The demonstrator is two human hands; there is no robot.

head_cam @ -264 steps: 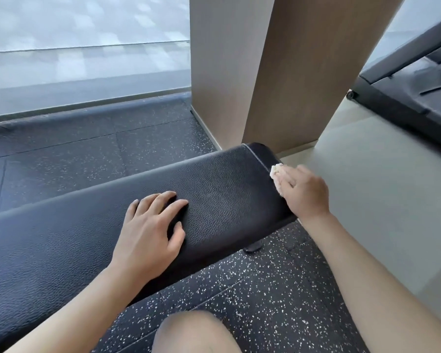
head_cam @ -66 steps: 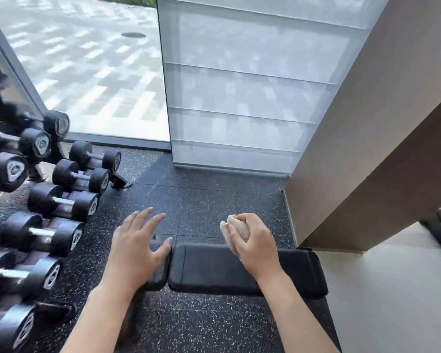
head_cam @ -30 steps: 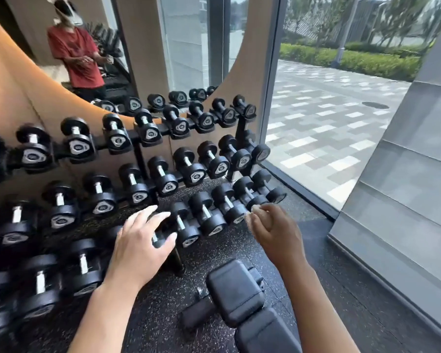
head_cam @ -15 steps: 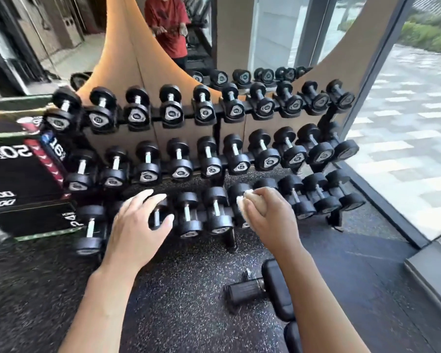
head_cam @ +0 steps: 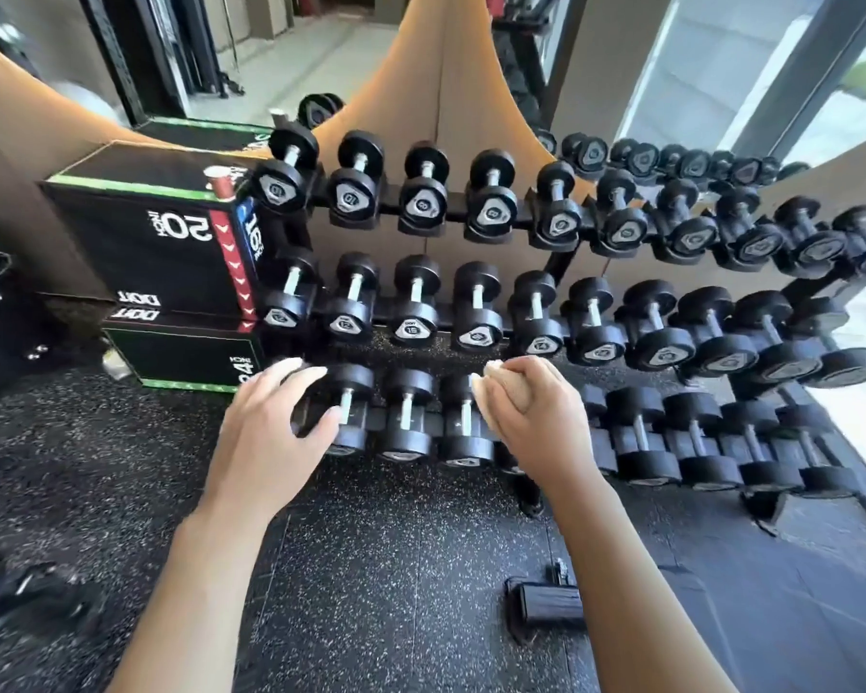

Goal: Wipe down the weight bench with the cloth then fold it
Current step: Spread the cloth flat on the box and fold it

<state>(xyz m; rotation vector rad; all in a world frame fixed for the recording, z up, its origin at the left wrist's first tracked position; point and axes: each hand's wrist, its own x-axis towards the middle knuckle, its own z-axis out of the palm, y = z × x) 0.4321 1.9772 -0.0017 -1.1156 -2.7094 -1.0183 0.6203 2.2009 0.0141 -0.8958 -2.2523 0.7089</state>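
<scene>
My right hand (head_cam: pixel 531 417) is held up at mid-frame and grips a small crumpled white cloth (head_cam: pixel 486 377), of which only a bit shows above the fingers. Beside it, my left hand (head_cam: pixel 271 432) hovers with fingers straight and spread, holding nothing. Of the black weight bench only a small end part (head_cam: pixel 546 605) shows on the floor at the lower right, below my right forearm. Both hands are in the air in front of the dumbbell rack, touching nothing else.
A three-tier rack of black dumbbells (head_cam: pixel 521 302) fills the middle and right. Black plyo boxes (head_cam: pixel 171 242) are stacked at the left. Speckled black rubber floor (head_cam: pixel 371 567) lies below. A window (head_cam: pixel 821 92) stands at the right, and dark equipment (head_cam: pixel 21 607) sits at the lower left.
The view has swung left from the bench to the dumbbell rack, so the bench has slid almost out of frame. My right hand still grips the cloth; my left hand stays spread.
</scene>
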